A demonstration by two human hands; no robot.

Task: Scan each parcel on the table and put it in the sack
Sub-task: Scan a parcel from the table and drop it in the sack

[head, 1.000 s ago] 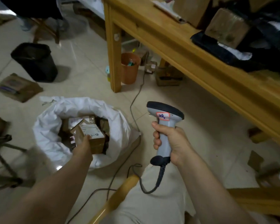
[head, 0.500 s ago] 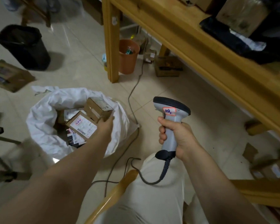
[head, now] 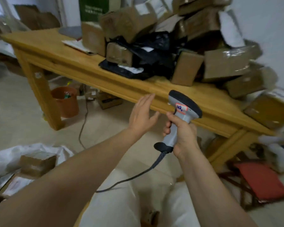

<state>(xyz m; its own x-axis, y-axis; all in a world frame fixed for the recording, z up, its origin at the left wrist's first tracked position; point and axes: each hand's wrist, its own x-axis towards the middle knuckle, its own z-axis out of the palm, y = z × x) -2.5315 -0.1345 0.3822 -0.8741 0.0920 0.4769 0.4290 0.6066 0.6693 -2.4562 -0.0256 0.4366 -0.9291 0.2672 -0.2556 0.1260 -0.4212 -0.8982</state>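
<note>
My left hand [head: 142,114] holds nothing, fingers straight and loose, raised near the table [head: 56,51] edge. My right hand [head: 182,131] grips the scanner [head: 184,105] by its handle, just right of the left hand, cable hanging below it. The parcels [head: 187,68] lie piled on the table beyond both hands, mostly past the right one. The sack [head: 5,158] sits low, left of my left forearm, with 2 boxes [head: 38,163] showing inside.
</note>
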